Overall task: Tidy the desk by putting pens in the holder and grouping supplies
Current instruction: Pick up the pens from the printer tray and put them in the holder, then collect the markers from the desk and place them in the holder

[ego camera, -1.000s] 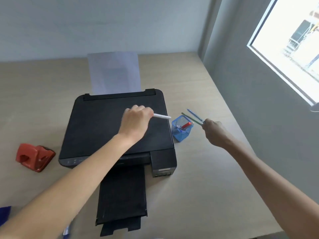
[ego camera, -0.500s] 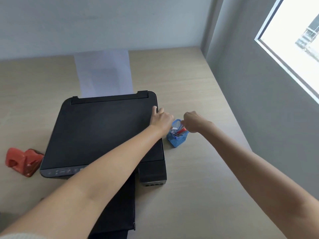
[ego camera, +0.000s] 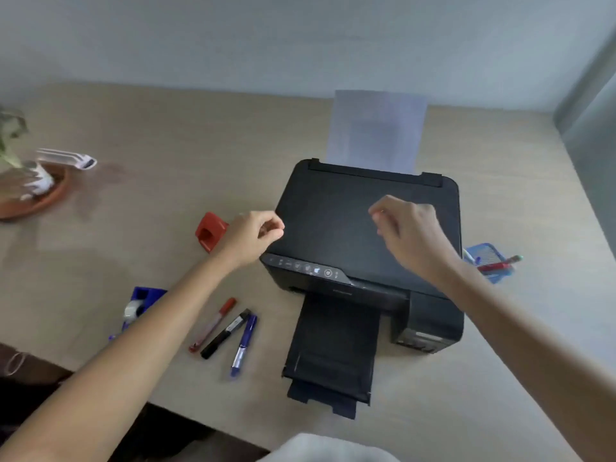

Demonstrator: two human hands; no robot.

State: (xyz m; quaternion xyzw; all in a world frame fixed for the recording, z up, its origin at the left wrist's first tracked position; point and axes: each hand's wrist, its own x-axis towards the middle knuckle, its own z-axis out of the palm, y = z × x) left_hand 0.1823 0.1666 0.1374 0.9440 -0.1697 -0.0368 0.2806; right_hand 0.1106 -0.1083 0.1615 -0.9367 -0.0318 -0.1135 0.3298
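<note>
A: What lies nearest on the counter (ego camera: 500, 378)?
B: Red marker (ego camera: 213, 324), black marker (ego camera: 226, 333), blue pen (ego camera: 244, 345), side by side.
A: And the hands?
B: Left hand (ego camera: 253, 235) and right hand (ego camera: 408, 233) above the printer (ego camera: 333, 221), each grip loosely curled, empty.
A: The holder (ego camera: 487, 261)?
B: Right of the printer, pens inside.

No legible text or labels

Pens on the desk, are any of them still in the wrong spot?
Yes. Three markers, a red marker, a black marker and a blue marker, lie loose on the desk left of the printer, while the blue mesh pen holder sits on the printer's far right side.
</note>
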